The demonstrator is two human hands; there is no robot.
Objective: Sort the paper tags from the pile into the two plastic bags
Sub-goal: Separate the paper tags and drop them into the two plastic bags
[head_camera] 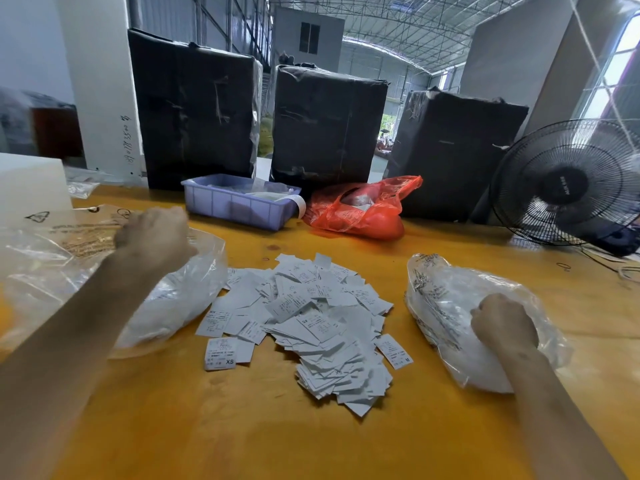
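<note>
A loose pile of white paper tags (pixel 311 320) printed with sizes lies in the middle of the yellow table (pixel 242 438). A clear plastic bag (pixel 180 299) holding white tags sits left of the pile. My left hand (pixel 152 233) hovers over its upper edge with fingers curled away from view. A second clear plastic bag (pixel 440 299) with tags lies right of the pile. My right hand (pixel 504 323) sits at that bag, knuckles up, fingers curled under. What either hand holds is hidden.
Behind the pile stand a purple plastic bin (pixel 235 206) and a red plastic bag (pixel 360 209). Three tall black-wrapped bales (pixel 325 126) line the back of the table. A black fan (pixel 568 185) stands at the right, and a white box (pixel 31 181) at the far left.
</note>
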